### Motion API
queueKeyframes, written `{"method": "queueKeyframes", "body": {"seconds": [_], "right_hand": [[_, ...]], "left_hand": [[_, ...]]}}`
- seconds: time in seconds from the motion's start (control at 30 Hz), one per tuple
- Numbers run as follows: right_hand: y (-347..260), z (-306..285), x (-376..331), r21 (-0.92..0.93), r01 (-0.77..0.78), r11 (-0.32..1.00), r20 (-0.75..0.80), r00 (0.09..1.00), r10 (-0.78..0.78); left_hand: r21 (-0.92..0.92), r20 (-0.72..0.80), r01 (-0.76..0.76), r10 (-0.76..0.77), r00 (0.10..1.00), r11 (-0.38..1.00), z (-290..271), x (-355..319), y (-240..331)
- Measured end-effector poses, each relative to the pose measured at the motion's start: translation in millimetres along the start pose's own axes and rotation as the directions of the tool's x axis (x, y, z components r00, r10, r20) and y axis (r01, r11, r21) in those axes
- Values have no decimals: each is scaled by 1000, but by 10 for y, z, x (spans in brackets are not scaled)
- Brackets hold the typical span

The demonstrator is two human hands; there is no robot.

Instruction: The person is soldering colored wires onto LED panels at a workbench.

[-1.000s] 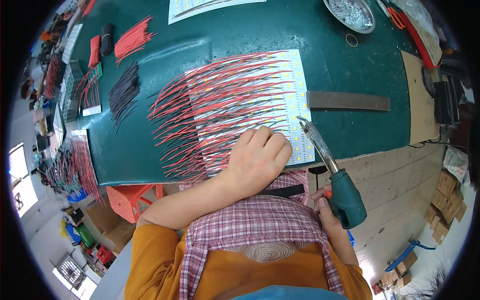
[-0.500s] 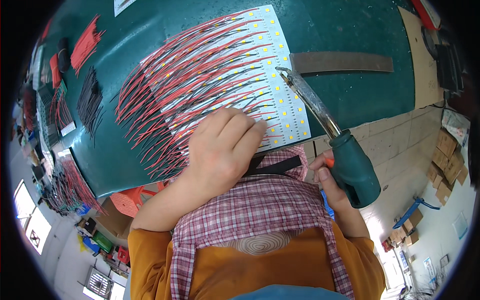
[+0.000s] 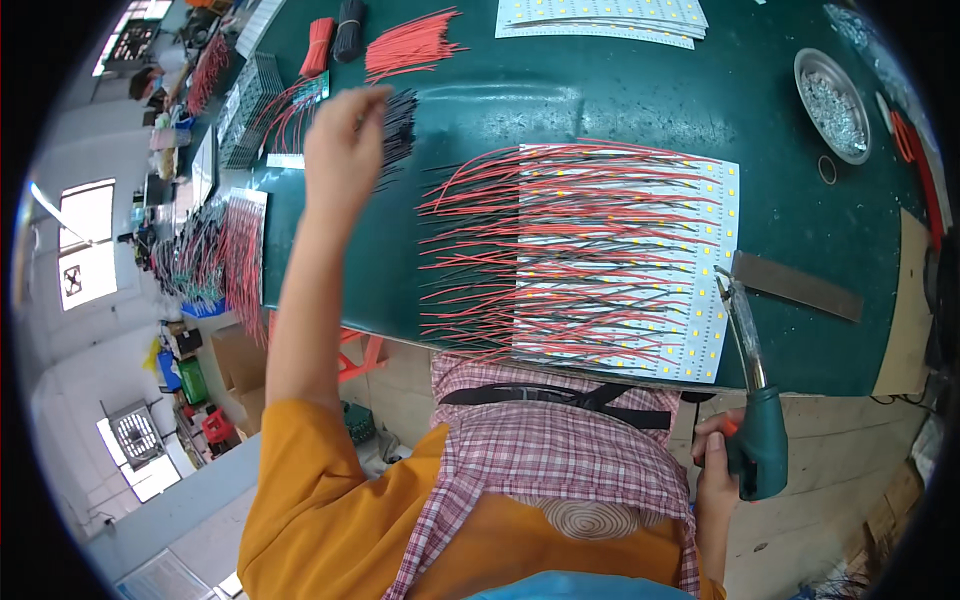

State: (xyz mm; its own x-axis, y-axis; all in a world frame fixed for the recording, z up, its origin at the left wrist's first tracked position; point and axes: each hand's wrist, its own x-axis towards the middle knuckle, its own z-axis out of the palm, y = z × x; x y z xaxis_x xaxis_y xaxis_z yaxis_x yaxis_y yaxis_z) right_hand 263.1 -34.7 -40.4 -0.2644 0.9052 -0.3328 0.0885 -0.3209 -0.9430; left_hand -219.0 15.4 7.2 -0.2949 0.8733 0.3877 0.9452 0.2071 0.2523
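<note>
My right hand grips the green handle of a soldering iron at the table's near edge. The iron's metal tip points up over the right side of a white LED panel. Rows of red and black wires lie across this panel, their loose ends hanging past its left side. Up at the left, my left hand is closed beside a pile of black wires. Whatever its fingertips may hold cannot be made out. A bundle of red wires lies just beyond.
A flat metal strip touches the panel's right side. At the far right stands a metal bowl with silvery bits. More white panels are stacked at the back. Wired boards sit along the left edge.
My left hand has left the panel's near wires and moved up and left to the black wire pile. The soldering iron stays in my right hand. The view has shifted.
</note>
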Motion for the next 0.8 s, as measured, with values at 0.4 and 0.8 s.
{"method": "queueKeyframes", "body": {"seconds": [0.4, 0.8], "right_hand": [[-22, 37, -41, -93, -56, 994, -20, 998, 54], [-12, -8, -65, 4, -94, 996, 42, 995, 94]], "left_hand": [[183, 313, 10, -68, 947, 983, 80, 229, -736], [264, 247, 26, -94, 965, 964, -1, 288, -821]]}}
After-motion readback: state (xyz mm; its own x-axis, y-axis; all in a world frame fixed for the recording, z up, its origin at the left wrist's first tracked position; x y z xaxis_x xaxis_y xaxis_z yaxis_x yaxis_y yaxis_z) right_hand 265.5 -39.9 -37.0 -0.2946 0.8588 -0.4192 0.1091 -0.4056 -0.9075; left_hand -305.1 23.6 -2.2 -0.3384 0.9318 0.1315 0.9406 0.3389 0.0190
